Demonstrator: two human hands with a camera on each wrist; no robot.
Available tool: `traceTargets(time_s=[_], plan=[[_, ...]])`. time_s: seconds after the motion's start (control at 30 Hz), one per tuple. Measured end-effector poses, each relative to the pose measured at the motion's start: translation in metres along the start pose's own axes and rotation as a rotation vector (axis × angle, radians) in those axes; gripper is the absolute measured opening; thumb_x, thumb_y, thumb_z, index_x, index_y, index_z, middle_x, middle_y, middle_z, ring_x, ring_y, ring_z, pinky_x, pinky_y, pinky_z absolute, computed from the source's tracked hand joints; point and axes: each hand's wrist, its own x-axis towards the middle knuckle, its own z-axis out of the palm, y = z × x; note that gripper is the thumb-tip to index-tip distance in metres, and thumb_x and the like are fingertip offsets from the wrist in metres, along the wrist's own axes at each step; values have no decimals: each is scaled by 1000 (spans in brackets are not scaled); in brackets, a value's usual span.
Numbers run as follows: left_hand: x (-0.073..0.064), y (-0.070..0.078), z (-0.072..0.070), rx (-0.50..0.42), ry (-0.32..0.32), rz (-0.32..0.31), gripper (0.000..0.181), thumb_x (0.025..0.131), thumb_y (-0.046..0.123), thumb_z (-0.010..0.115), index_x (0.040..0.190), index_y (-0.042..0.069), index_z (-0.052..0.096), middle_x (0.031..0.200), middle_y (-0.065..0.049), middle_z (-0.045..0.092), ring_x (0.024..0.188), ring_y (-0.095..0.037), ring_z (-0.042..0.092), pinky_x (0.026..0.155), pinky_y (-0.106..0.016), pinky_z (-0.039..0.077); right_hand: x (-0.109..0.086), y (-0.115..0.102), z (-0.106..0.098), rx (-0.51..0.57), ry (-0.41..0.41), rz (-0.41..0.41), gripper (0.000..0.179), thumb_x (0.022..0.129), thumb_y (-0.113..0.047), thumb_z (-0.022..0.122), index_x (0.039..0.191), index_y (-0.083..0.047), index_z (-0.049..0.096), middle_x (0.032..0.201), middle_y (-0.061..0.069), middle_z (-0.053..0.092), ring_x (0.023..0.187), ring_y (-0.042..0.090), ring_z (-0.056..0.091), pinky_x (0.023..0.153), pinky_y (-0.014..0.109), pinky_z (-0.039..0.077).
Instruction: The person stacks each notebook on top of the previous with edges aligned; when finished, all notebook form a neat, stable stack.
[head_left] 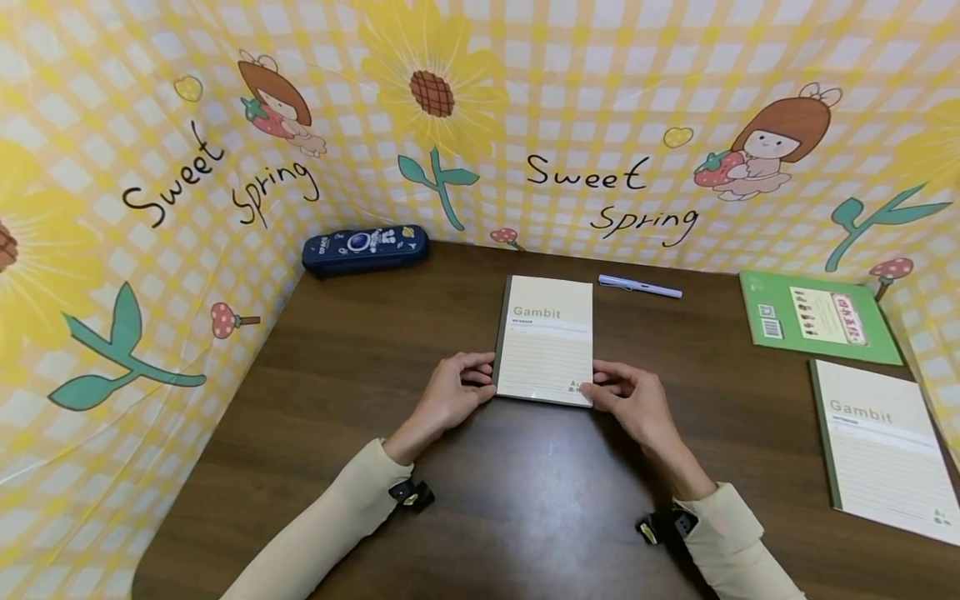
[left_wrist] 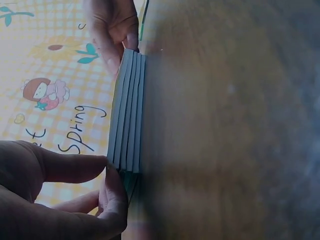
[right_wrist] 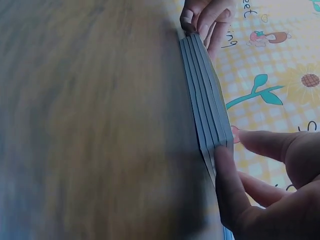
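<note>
A stack of several notebooks (head_left: 546,333) lies near the middle of the table, its top cover cream with a dark spine and the word Gambit. Its layered near edge (left_wrist: 129,115) shows in both wrist views. My left hand (head_left: 455,387) touches the stack's left side by the near corner, thumb and fingers stretched toward it. Opposite, my right hand (head_left: 633,400) touches the right side, its thumb at the near right corner. In the right wrist view, one fingertip of the right hand (right_wrist: 280,185) rests against the stacked edges (right_wrist: 205,95). The undersides of the notebooks are hidden.
A navy pencil case (head_left: 365,250) with space pictures stands at the back left. Behind the stack lies a lavender pen (head_left: 640,287). A green book (head_left: 765,317) and another Gambit notebook (head_left: 877,458) lie at the right. Yellow checked cloth (head_left: 570,100) borders the table.
</note>
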Motion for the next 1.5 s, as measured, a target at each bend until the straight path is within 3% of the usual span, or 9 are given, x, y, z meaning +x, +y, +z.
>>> traceTargets(time_s=[0.13,0.37,0.5,0.67,0.87,1.07,1.33,1.5], plan=[[0,5,3,59,18,42,55,88,7,82,140,3,64,114,-16,68,99,-27,71,84,-37,61,-2,2,-8,5,-32,-27,44,100,-14,71,140,3,62,120,27,67,89,8,73,78,26,64],[-1,19,15,198,77,204,50,90,16,82,137,5,66,117,-16,63,96,-28,62,83,-35,53,-13,6,-32,-176,-10,-91,38,102,-16,68,137,0,63,119,23,71,92,25,76,74,25,64],[0,28,29,272,101,297,46,92,18,81,134,7,68,124,-16,61,107,-32,57,92,-42,48,-24,11,-52,-293,25,-137,37,101,-17,70,135,-2,65,117,20,74,87,19,76,69,22,61],[5,38,45,387,74,414,44,95,21,77,135,6,67,134,-13,59,118,-31,52,103,-47,45,-42,23,-78,-396,84,-201,34,100,-19,72,131,-5,68,116,17,75,84,1,71,63,21,56],[9,50,64,520,-60,497,46,100,28,72,141,8,62,147,-14,56,133,-30,52,114,-45,44,-64,39,-103,-484,179,-277,32,96,-14,76,126,-6,71,118,17,75,87,-15,62,65,11,52],[8,60,84,646,-238,562,54,101,33,71,148,11,57,159,-14,48,147,-29,47,119,-42,45,-87,56,-118,-516,223,-288,34,93,-9,78,126,-4,71,120,19,73,88,-19,59,68,4,50],[10,88,119,882,-494,789,64,106,41,60,160,15,41,173,-10,27,159,-25,32,130,-36,29,-115,74,-142,-604,278,-213,36,93,-8,78,127,0,69,118,24,71,85,-25,51,61,4,49],[16,105,144,998,-660,813,68,108,46,52,166,23,27,177,-1,16,163,-21,21,131,-36,26,-128,83,-159,-667,321,-124,38,95,-13,76,129,1,67,120,29,70,80,-27,46,59,5,46]])
